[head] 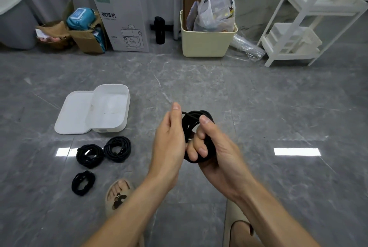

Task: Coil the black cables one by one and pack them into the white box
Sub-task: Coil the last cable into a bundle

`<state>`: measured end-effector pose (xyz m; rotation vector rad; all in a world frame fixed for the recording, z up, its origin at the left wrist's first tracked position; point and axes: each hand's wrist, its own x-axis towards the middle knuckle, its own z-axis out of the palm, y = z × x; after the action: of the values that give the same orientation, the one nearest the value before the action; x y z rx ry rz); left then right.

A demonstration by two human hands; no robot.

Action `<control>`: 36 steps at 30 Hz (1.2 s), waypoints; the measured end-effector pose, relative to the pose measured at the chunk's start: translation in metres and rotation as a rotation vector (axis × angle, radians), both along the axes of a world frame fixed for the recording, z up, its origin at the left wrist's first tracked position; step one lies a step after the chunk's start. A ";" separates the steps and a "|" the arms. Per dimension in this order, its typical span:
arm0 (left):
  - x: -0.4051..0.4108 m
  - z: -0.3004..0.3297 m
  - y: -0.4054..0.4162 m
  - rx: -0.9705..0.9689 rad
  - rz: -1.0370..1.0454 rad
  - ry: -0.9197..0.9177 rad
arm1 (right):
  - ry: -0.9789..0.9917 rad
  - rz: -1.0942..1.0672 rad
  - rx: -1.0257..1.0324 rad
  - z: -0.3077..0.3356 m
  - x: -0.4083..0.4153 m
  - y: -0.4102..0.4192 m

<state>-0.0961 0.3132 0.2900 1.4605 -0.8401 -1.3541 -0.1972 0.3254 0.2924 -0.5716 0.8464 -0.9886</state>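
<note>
A grey polished stone floor (258, 107), glossy with pale veins and glare patches, carried everything. On it sat the box (108, 107), white, smooth hard plastic with rounded corners, open and seemingly bare inside, its flat lid (73, 113) lying tucked against its left side. Nearer the person, three cables lay coiled on the floor: two larger loose rings (117, 148) (90, 156) touching each other, and a smaller tighter ring (83, 183) below them. All were thin, matte black and springy-looking.

Above the floor, right of the box, the right hand (211, 147) gripped a fourth coil (196, 125), fingers curled through its loops and thumb on top. The left hand (169, 139) stood edge-on beside it, fingers mostly straight; whether it pinched a strand could not be told.

Risks, as judged: the stiff cord could spring open if the grip eased, loops could tangle, and the loose floor coils might unravel or overfill the shallow box
</note>
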 end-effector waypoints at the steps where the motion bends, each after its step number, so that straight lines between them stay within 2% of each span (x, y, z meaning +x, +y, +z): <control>1: 0.002 0.000 0.000 -0.026 0.011 -0.027 | -0.008 0.037 -0.005 0.000 0.000 0.001; 5: 0.011 -0.003 -0.002 -0.145 -0.050 -0.128 | -0.043 0.181 0.057 0.003 -0.008 -0.002; 9: 0.011 0.001 -0.001 -0.239 -0.188 -0.242 | 0.127 0.244 0.111 0.005 -0.018 -0.008; 14: 0.011 -0.003 -0.005 -0.176 -0.173 -0.131 | 0.174 0.131 0.069 0.005 -0.013 -0.002; 19: 0.010 0.001 -0.005 -0.107 -0.172 -0.154 | 0.124 0.062 -0.002 0.000 -0.009 -0.001; 26: 0.015 0.000 -0.002 -0.173 -0.175 -0.331 | 0.111 0.257 0.125 0.006 -0.018 -0.004; 31: 0.016 0.003 -0.008 -0.128 -0.214 -0.234 | 0.134 0.211 0.141 0.000 -0.017 -0.004; 36: 0.026 0.008 -0.014 -0.012 -0.369 -0.011 | 0.187 0.141 0.082 0.003 -0.013 0.001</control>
<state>-0.0702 0.2996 0.2975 1.3475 -1.1642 -1.6070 -0.2106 0.3264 0.2957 -0.6512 0.9938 -0.7769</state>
